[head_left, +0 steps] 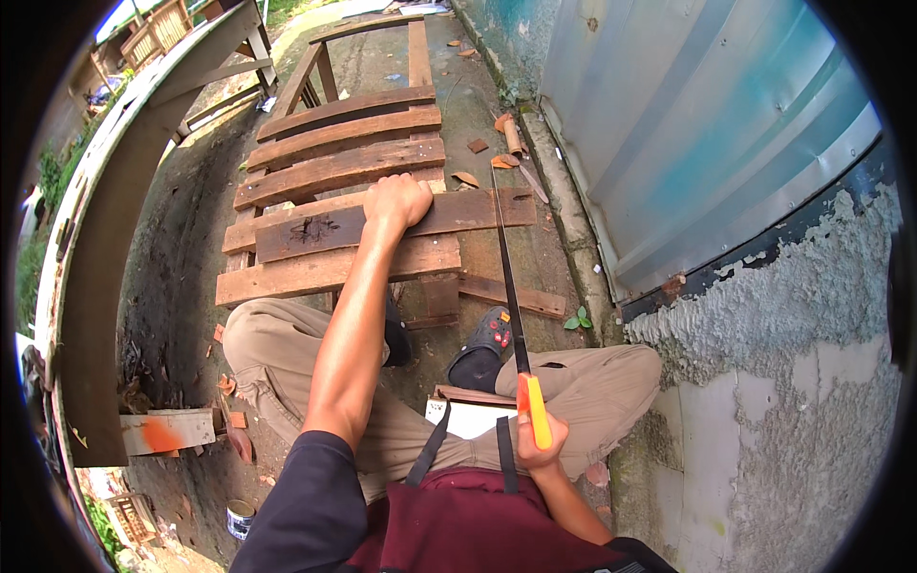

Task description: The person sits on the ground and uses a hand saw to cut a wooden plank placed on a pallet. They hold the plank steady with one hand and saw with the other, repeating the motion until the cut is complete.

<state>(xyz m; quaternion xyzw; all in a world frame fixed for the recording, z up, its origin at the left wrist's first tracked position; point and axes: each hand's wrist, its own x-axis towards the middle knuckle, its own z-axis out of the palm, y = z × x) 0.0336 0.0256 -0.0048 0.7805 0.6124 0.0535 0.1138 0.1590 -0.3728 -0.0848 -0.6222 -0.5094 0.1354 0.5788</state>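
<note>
A dark brown wooden board (468,212) lies crosswise on a slatted wooden frame (353,153), its right end sticking out past the slats. My left hand (397,203) presses down on it with curled fingers, gripping it near the middle. In my right hand (542,440) is the orange and yellow handle of a handsaw (508,267). The saw's long dark blade points away from me, its far part resting at or just over the overhanging end of the board. Whether the teeth touch the wood is hard to tell.
Corrugated metal sheet (688,124) and a rough concrete wall (783,306) rise close on the right. A wooden bench-like structure (124,210) runs along the left. Beneath the frame lies a loose plank (516,296). Wood scraps, leaves and a small can (240,519) are on the ground.
</note>
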